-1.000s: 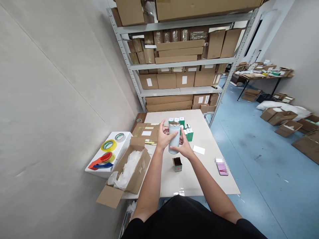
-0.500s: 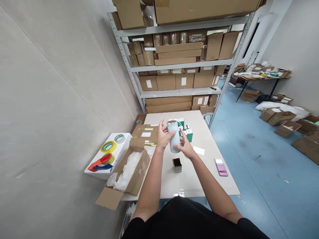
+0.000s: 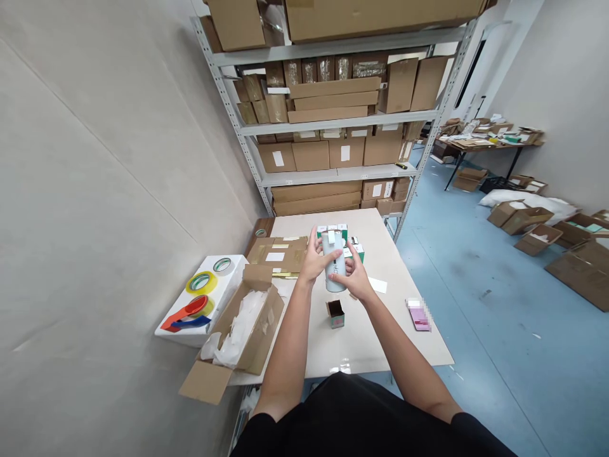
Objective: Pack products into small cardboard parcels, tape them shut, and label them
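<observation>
Above the table, a pale blue insulated bottle (image 3: 335, 279) stands nearly upright between my hands. My left hand (image 3: 314, 259) is closed around its upper left side, thumb across the front. Lower on the right side, my right hand (image 3: 356, 277) grips it too, its thumb near the base. Dark lettering shows on the front, and a light strap or tag hangs at the cap. Just below the bottle, a small open green box (image 3: 336, 315) rests on the table. Several green-and-white boxes (image 3: 354, 252) stand behind the hands, partly hidden by them.
An open carton with white packing (image 3: 245, 324) sits at the table's left, beside a white box (image 3: 223, 279) bearing tape rolls and an orange tape dispenser (image 3: 188, 311). A phone (image 3: 419, 317) and white card (image 3: 378, 285) lie right. Shelving with cartons (image 3: 309, 155) stands behind.
The bottle has been turned in my hands, so dark lettering and the light strap or tag now face me. Both hands keep hold of it. The camera view has shifted slightly.
</observation>
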### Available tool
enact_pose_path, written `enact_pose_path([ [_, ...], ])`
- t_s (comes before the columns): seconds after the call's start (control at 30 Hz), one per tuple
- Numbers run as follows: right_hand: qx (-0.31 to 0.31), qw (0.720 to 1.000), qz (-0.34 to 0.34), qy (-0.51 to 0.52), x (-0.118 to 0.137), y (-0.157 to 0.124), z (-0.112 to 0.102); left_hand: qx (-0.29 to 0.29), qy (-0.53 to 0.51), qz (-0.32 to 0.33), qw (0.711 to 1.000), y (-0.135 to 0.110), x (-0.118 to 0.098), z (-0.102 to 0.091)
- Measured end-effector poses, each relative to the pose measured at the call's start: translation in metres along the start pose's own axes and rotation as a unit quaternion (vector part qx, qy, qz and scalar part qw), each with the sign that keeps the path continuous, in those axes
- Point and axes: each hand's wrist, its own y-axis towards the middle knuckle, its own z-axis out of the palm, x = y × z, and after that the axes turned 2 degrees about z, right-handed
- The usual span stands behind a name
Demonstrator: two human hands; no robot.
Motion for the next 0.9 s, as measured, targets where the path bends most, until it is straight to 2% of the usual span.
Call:
enact_pose_path([
  [0.1,-0.024,0.999,-0.006,-0.021,-0.002,-0.001,0.0,-0.029,0.017,-0.007,0.999,-0.001,0.004,0.001],
  [0.23,0.028,1.0,0.002,-0.006,-0.006,-0.002,-0.003,-0.031,-0.02,-0.024,0.999,-0.004,0.005,0.003],
  [0.33,-0.012,0.999,-0.011,-0.029,-0.01,-0.002,-0.004,-0.022,-0.023,-0.017,0.999,-0.004,0.005,0.004],
  [0.43,-0.039,0.998,-0.02,-0.049,-0.013,-0.002,-0.003,-0.041,0.002,-0.012,0.999,-0.003,0.006,0.004],
  [0.57,0.014,1.0,-0.005,-0.016,-0.012,-0.002,-0.004,-0.055,-0.008,-0.02,0.998,-0.003,0.008,0.004],
  [0.73,-0.051,0.995,-0.017,-0.088,-0.011,-0.001,-0.004,-0.071,0.031,-0.018,0.997,-0.003,0.01,0.004],
  [0.9,0.011,0.996,-0.037,-0.081,-0.013,-0.003,-0.005,-0.039,0.02,-0.03,0.999,-0.005,0.01,0.0],
])
